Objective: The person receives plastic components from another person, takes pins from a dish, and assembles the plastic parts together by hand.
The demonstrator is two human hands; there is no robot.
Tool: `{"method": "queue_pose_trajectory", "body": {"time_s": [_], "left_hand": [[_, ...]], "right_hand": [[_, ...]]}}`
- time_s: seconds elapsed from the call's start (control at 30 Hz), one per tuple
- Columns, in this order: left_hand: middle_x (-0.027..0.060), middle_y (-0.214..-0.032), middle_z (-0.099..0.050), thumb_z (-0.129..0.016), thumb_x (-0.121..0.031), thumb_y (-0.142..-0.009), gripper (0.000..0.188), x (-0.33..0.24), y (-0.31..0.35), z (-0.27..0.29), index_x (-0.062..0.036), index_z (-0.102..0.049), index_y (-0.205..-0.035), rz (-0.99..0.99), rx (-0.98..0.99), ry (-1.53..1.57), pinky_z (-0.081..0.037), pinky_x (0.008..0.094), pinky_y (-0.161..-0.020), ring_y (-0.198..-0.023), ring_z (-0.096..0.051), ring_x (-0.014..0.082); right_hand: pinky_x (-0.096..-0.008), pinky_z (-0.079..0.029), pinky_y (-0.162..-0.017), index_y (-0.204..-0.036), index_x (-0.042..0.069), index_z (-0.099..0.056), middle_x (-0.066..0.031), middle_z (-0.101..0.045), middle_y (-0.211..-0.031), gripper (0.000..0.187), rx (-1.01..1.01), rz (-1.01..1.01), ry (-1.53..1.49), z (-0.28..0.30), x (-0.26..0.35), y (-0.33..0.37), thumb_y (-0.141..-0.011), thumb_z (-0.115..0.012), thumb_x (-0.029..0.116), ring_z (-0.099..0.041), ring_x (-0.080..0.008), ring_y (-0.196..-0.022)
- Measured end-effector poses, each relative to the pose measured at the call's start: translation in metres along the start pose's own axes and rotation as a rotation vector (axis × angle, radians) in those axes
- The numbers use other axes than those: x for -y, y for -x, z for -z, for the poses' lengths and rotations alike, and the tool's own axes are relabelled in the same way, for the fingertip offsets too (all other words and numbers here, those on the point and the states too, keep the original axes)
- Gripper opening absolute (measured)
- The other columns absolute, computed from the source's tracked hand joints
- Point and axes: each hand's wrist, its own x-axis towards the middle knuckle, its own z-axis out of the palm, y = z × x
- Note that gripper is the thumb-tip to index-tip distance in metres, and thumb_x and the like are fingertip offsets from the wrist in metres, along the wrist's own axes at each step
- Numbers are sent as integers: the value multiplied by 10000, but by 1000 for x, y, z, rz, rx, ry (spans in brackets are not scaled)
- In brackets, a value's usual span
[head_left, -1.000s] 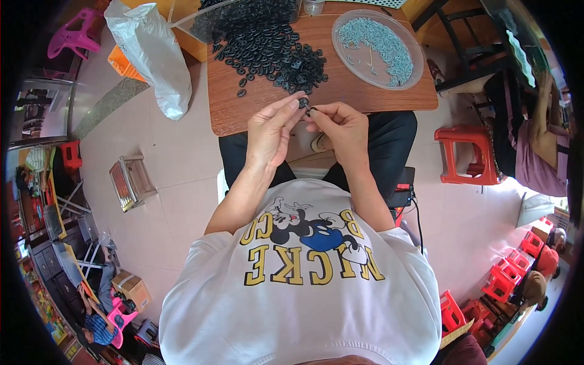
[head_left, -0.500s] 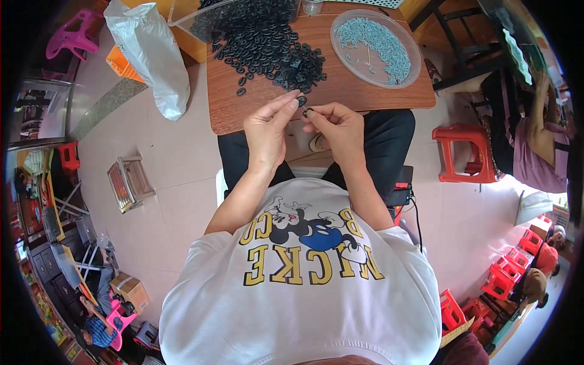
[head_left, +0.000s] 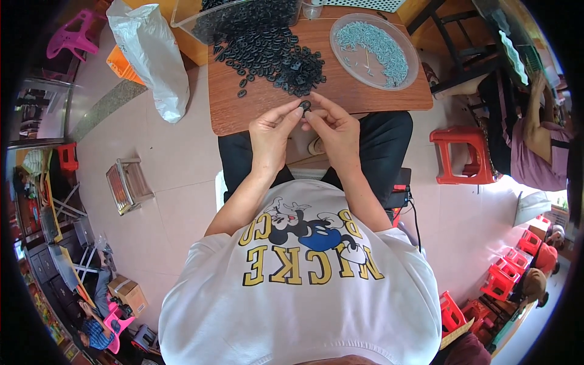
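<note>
Over the near edge of the brown wooden table [head_left: 359, 100], my left hand [head_left: 269, 139] pinches a small black oval plastic piece [head_left: 305, 105] between thumb and fingertips. My right hand [head_left: 338, 135] closes on the same spot from the other side, its thumb against the piece and its index finger stretched past it. Whether one piece or two are joined there is too small to tell. Just beyond my fingers lies a heap of similar black plastic pieces [head_left: 261, 58]. Farther right, a round clear tray [head_left: 416, 68] holds many small silvery-blue screws [head_left: 392, 55].
At the table's far left a clear plastic bin [head_left: 182, 17] holds more black pieces. A white sack [head_left: 159, 67] stands left of the table near an orange crate [head_left: 125, 66]. Red stools [head_left: 462, 155] and a seated person [head_left: 538, 146] are at the right. A metal rack [head_left: 129, 184] stands left.
My two hands have come closer together at the black piece. The right index finger has lifted and straightened, where before the right hand pinched a small dark piece just below the left one.
</note>
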Motion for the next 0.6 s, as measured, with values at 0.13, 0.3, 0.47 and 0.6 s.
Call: {"method": "queue_pose_trajectory", "body": {"time_s": [0.13, 0.3, 0.47, 0.6], "left_hand": [[114, -934, -675, -640, 11, -825, 230, -1, 0, 3, 41, -642, -1053, 18, 11, -14, -490, 203, -714, -788, -627, 103], [114, -926, -677, -641, 13, -823, 222, -3, 3, 1, 43, -647, -1043, -38, -12, -43, -496, 200, -703, -780, -635, 106], [113, -930, -676, -646, 28, -813, 230, -2, 2, 4, 43, -648, -1042, -50, 7, -86, -500, 198, -721, -794, -635, 107], [110, -972, -666, -652, 51, -797, 258, -4, 0, 9, 39, -646, -1055, -19, 100, -98, -495, 205, -764, -851, -622, 102]], "right_hand": [[-193, -490, -651, -1195, 12, -584, -48, -650, -843, 341, 17, 56, 40, -1, -5, 2, -854, -595, 12, -607, -73, -710], [-193, -481, -629, -1163, 15, -608, -36, -629, -870, 307, 8, 91, 106, -2, -4, 3, -856, -596, 18, -584, -67, -696], [-192, -477, -623, -1160, 13, -610, -34, -626, -864, 304, 12, 103, 112, -2, -1, 3, -857, -591, 14, -572, -65, -685], [-168, -427, -561, -1171, 23, -607, -3, -600, -810, 312, 40, 30, 59, 2, 0, 2, -860, -588, 17, -549, -44, -675]]}}
